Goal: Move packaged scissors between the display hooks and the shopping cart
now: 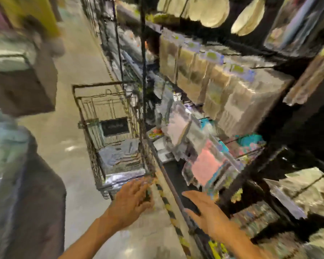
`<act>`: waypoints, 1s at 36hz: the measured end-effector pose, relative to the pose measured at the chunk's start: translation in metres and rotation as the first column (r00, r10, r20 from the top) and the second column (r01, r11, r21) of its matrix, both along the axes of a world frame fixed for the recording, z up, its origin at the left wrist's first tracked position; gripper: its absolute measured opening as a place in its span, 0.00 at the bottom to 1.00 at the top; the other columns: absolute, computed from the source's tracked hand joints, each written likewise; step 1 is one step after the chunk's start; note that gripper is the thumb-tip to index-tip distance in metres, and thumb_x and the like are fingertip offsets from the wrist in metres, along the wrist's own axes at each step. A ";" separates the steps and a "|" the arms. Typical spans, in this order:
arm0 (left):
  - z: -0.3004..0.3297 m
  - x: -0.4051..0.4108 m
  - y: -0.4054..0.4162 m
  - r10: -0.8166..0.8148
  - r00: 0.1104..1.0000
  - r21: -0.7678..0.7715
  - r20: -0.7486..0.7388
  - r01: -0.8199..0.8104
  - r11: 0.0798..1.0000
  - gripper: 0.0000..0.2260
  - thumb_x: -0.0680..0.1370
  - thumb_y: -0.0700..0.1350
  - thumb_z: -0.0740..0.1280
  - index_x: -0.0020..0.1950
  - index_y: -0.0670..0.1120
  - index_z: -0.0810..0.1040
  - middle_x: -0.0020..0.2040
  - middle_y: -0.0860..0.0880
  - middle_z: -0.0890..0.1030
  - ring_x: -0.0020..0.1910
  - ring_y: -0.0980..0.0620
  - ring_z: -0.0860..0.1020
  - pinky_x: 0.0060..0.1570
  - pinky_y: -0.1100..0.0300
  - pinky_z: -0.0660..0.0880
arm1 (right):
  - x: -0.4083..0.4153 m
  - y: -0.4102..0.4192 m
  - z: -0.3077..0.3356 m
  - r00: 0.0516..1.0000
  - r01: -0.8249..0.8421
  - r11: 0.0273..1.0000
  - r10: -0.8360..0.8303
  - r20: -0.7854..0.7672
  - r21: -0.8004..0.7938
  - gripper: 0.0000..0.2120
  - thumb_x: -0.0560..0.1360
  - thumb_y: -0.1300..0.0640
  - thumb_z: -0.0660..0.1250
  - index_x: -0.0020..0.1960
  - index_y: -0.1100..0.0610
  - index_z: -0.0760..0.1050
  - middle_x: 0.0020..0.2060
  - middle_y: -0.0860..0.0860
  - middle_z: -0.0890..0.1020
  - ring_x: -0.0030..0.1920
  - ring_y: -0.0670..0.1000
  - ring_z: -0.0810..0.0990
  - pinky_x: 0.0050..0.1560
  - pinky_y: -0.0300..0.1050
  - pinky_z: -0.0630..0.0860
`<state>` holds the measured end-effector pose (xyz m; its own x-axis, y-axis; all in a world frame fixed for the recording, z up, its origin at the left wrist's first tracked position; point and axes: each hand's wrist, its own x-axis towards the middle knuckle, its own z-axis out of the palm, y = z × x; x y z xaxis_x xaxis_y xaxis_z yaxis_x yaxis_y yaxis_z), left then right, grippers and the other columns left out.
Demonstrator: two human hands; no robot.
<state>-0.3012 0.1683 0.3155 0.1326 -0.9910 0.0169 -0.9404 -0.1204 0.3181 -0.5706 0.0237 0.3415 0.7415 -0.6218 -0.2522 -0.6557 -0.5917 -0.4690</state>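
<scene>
Hanging packages [209, 165] just above right hand [208, 208]

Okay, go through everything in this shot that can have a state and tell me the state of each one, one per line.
left hand: open, fingers spread, at the cart's near corner, holding nothing.
right hand: open, palm down, empty, below the hanging packages.
shopping cart: upright in the aisle, some flat items in its bottom; too blurred to identify.
hanging packages: on the display hooks, tilted; contents too blurred to tell.
</scene>
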 end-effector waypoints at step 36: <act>-0.121 0.209 -0.046 0.527 0.833 0.456 -0.169 -0.408 0.791 0.39 0.77 0.70 0.35 0.83 0.53 0.53 0.82 0.52 0.54 0.81 0.44 0.55 0.76 0.54 0.45 | 0.342 -0.163 -0.151 0.918 -0.354 0.907 0.383 -0.101 0.226 0.25 0.81 0.45 0.61 0.76 0.48 0.65 0.73 0.48 0.70 0.75 0.51 0.65 0.76 0.46 0.60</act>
<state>-0.0923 0.1221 0.1944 0.5213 -0.7190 -0.4596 -0.6149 -0.6900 0.3819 -0.2284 -0.1390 0.1905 0.8562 -0.2366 -0.4593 -0.4757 -0.7079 -0.5221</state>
